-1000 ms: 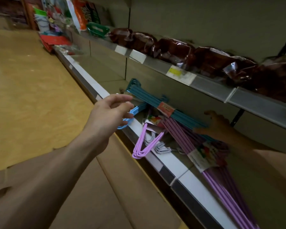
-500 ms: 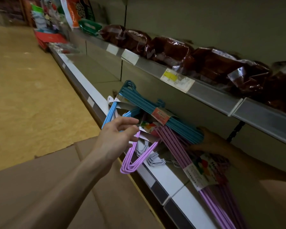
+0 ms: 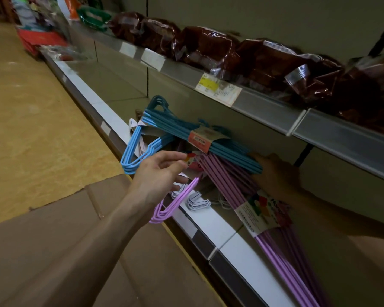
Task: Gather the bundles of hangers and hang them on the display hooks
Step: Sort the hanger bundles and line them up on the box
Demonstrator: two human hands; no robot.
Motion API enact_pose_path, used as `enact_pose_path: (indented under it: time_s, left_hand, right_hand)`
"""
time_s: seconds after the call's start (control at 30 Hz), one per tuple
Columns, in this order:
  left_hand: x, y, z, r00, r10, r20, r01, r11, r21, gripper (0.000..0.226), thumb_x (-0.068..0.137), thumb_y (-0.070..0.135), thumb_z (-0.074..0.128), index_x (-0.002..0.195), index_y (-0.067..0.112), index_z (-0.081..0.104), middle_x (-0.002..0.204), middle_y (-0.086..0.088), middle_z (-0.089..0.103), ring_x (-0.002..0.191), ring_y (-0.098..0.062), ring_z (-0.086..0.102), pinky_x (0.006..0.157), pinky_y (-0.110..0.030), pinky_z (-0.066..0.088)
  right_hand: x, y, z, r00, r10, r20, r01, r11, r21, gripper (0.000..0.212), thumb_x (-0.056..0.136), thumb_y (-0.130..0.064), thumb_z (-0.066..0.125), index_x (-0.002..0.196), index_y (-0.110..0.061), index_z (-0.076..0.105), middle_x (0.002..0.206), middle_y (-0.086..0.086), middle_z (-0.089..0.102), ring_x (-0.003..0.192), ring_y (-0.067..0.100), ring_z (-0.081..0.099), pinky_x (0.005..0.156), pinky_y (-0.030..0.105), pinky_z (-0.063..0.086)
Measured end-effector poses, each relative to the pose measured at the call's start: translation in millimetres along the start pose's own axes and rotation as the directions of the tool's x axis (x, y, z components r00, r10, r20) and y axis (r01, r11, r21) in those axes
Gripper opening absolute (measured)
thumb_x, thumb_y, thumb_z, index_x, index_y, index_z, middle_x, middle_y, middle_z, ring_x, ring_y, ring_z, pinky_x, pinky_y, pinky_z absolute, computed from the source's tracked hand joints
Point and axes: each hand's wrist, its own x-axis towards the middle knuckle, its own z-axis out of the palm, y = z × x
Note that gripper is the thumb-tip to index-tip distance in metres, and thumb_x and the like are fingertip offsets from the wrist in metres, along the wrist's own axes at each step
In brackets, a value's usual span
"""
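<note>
on shelf, purple hangers [image 3: 226, 182] run diagonally; left hand [image 3: 157, 173] loose, right hand [image 3: 275, 173] unclear

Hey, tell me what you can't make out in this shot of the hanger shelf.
Head view only:
- Right hand: its fingers are hidden behind the teal hangers, so its grip is unclear.
- Purple hangers: far ends cut off by the bottom edge.
- Price label: print too small to read.
- Display hooks: none in view.
- Left hand: whether it touches a bundle is unclear.
</note>
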Motion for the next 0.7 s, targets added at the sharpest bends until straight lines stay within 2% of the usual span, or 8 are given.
enact_pose_path:
  time_s: [0.13,0.2,0.27,0.43,0.53,0.6,0.7]
  left_hand:
    - [-1,-2,-1,1.0,-0.021,-0.001,0.021,0.999,-0.025,0.014,0.097,0.016,0.059,0.106,0.022,0.068,0.1,-0.001,0.071,0.083,-0.02,0.072,0.078,-0.038,0.06]
    - [1,-3,-3,1.0,-0.028,-0.012,0.027,0.998,-0.052,0.014,0.096,0.017,0.06,0.107,0.022,0.067,0.101,0.0,0.071,0.084,-0.02,0.072,0.08,-0.04,0.06]
    - [3,-3,-5,0.999,-0.048,-0.019,0.047,0.995,-0.085,0.015,0.096,0.02,0.061,0.11,0.022,0.066,0.103,0.0,0.07,0.089,-0.021,0.072,0.083,-0.041,0.06]
    - [6,-3,-9,0.989,-0.147,-0.02,0.138,0.96,-0.243,0.021,0.095,0.028,0.064,0.113,0.018,0.06,0.109,-0.003,0.067,0.098,-0.025,0.07,0.083,-0.041,0.059]
    - [7,-2,-14,0.977,-0.21,-0.032,0.183,0.91,-0.372,0.038,0.09,0.033,0.07,0.12,0.015,0.056,0.109,-0.002,0.066,0.101,-0.025,0.068,0.084,-0.042,0.059]
    - [7,-1,-17,0.974,-0.221,-0.042,0.183,0.887,-0.423,0.049,0.086,0.035,0.073,0.127,0.015,0.054,0.108,-0.003,0.067,0.101,-0.024,0.068,0.084,-0.044,0.059]
    - [3,1,-22,0.978,-0.202,-0.047,0.158,0.872,-0.463,0.045,0.085,0.034,0.074,0.123,0.015,0.058,0.111,-0.005,0.068,0.096,-0.023,0.072,0.077,-0.04,0.061]
  right_hand:
    - [-23,2,-5,0.99,-0.038,-0.132,0.037,0.999,-0.005,0.061,0.087,-0.042,0.069,0.143,-0.041,0.047,0.114,0.015,0.054,0.091,0.033,0.062,0.067,0.038,0.057]
    - [-33,5,-5,0.988,-0.037,-0.153,0.037,0.999,-0.002,0.06,0.086,-0.036,0.072,0.141,-0.039,0.05,0.114,0.015,0.054,0.089,0.034,0.062,0.065,0.042,0.058]
    - [-40,6,-7,0.986,-0.032,-0.164,0.031,0.999,-0.009,0.059,0.084,-0.029,0.075,0.14,-0.036,0.053,0.114,0.016,0.055,0.087,0.033,0.062,0.063,0.041,0.058]
    - [-52,2,-15,0.973,-0.034,-0.228,0.039,0.999,0.015,0.055,0.083,-0.027,0.078,0.134,-0.03,0.06,0.119,0.015,0.056,0.088,0.033,0.064,0.062,0.04,0.059]
    - [-59,-10,-18,0.954,-0.078,-0.29,0.1,0.993,0.06,0.046,0.084,-0.027,0.077,0.129,-0.027,0.065,0.115,0.015,0.058,0.085,0.033,0.065,0.06,0.041,0.059]
    - [-63,-23,-21,0.958,-0.082,-0.274,0.108,0.991,0.083,0.043,0.087,-0.032,0.074,0.128,-0.03,0.065,0.116,0.012,0.057,0.086,0.031,0.065,0.063,0.041,0.059]
    - [-65,-38,-26,0.965,-0.092,-0.248,0.128,0.983,0.134,0.039,0.09,-0.036,0.067,0.128,-0.037,0.061,0.119,0.008,0.054,0.091,0.028,0.065,0.07,0.041,0.059]
